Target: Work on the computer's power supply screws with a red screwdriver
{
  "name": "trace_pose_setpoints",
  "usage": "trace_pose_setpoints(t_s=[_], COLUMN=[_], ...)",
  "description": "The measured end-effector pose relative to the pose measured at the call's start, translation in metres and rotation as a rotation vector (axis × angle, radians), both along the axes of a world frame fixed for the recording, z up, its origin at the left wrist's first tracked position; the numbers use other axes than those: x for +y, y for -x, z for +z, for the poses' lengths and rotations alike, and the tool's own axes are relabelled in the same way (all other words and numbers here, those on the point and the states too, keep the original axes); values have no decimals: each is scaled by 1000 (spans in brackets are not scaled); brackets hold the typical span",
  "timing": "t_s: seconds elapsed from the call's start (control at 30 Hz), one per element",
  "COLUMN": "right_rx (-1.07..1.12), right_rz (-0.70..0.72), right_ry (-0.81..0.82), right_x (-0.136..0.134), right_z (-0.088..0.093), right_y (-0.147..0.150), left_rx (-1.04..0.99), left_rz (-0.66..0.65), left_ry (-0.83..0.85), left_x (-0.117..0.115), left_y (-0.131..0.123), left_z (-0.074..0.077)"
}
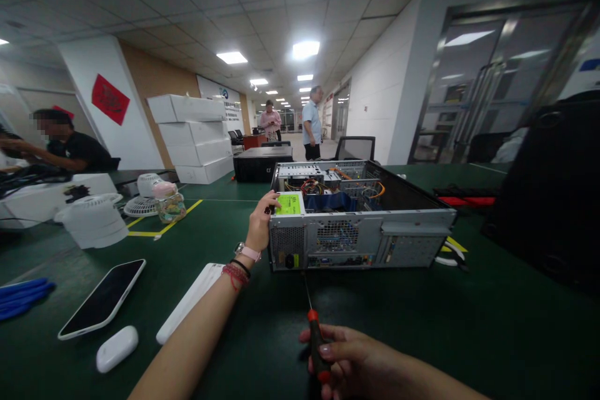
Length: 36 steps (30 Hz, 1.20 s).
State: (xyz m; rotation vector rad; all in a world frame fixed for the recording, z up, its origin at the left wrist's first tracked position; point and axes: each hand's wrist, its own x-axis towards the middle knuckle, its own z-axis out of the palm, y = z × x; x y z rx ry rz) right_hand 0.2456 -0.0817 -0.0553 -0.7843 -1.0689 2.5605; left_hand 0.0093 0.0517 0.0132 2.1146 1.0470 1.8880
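An opened desktop computer case (412, 228) lies on its side on the green table, its rear panel facing me. Inside it show cables and a power supply with a yellow-green label (290, 203) at the near left corner. My left hand (260, 219) is closed over that corner, its fingertips on the top edge beside the label. In front of the case, my right hand (349, 356) holds a screwdriver (315, 340) with a red and black handle. Its thin shaft points up toward the lower rear panel; whether the tip touches the case, I cannot tell.
On the left lie a phone (104, 300), a white earbud case (117, 349), a long white object (190, 303) and blue gloves (25, 297). Beyond them are a jar (169, 203) and white boxes (192, 137). A black bag (548, 187) stands at right. Several people are farther off.
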Motion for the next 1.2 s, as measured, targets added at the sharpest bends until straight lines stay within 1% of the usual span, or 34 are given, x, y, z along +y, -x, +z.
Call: trace_pose_setpoints(t_s=[0.17, 0.3, 0.4, 0.6, 0.83, 0.93, 1.07, 1.2], right_rx=[-46, -63, -75, -59, 13, 22, 20, -56], right_rz=[-81, -109, -126, -85, 12, 28, 27, -22], right_ry=[-1, -8, -4, -16, -35, -29, -29, -50], right_x=[-1, -3, -3, -2, 0, 1, 1, 0], right_z=[-3, -5, -4, -4, -5, -5, -6, -5], right_y=[1, 2, 3, 3, 1, 0, 0, 2], left_rx=[1, 17, 13, 3, 2, 5, 1, -9], left_rz=[9, 31, 22, 15, 6, 0, -2, -12], left_ry=[6, 9, 1, 6, -1, -9, -11, 1], left_x=[-1, -1, -1, -1, -1, -1, 1, 0], left_y=[0, 0, 0, 0, -1, 0, 0, 0], left_z=[1, 1, 0, 0, 1, 0, -1, -1])
